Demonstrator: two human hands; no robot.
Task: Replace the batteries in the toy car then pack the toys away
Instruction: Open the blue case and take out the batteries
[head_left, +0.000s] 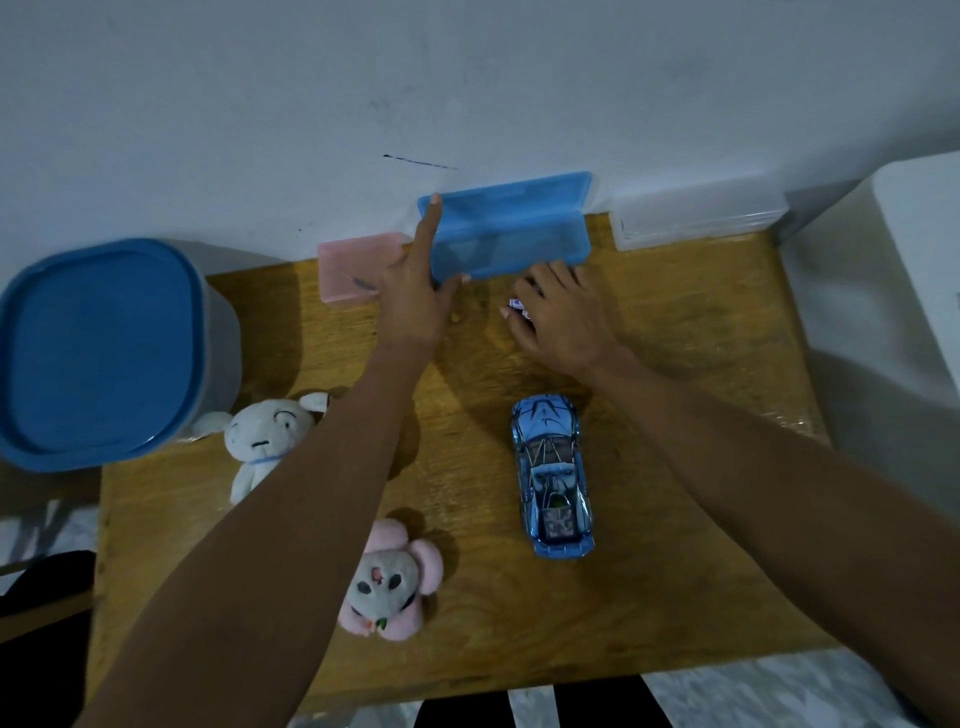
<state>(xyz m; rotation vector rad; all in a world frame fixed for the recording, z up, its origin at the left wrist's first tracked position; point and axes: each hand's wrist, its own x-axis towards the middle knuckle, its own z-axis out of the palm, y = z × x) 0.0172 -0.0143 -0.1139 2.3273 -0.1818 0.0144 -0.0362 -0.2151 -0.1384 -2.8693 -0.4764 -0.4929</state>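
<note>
A blue toy car lies on the wooden table, nose toward the wall. At the back stands a blue plastic case with its lid open. My left hand holds the case's left end, index finger up along the lid's edge and thumb at the front corner. My right hand rests on the table just in front of the case, fingers curled round small batteries with white and red wrap. A white plush dog and a pink-and-grey plush lie nearer me.
A large tub with a blue lid stands at the left edge. A pink case sits left of the blue case and a clear case to its right, all against the wall. A white unit borders the table's right side.
</note>
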